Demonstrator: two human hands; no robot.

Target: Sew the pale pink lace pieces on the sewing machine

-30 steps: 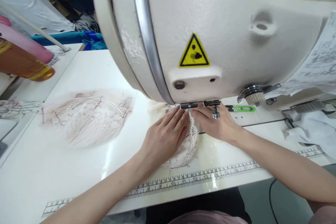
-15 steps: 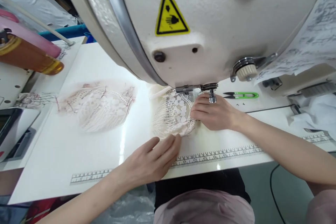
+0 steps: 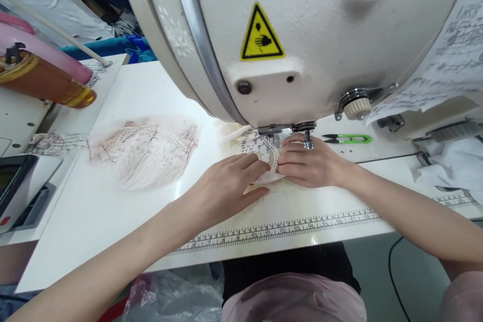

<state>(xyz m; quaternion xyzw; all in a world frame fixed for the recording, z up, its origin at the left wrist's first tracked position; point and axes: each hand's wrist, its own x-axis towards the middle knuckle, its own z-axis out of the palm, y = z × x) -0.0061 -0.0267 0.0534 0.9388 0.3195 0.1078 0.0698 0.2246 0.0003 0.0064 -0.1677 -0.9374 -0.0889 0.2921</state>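
Note:
A cream lace piece with flower shapes and fringe lies under the head of a sewing machine. The fingers of my left hand curl over its near left part, with the thumb lower down by the folded edge. My right hand has its bent fingers closed at the right edge of the lace, just below the presser mechanism. My fingers and the machine head cover part of the lace, and the needle tip cannot be made out.
Another lace piece lies to the left. Green thread snips rest right of the machine. A printed ruler strip runs along the front edge. An amber bottle and a pink bottle are at the left. A co-worker's light clothing shows behind.
My left hand has moved up and right, from the lower edge of the lace onto it, near my right hand. My right hand stays at the right edge. The view has shifted slightly.

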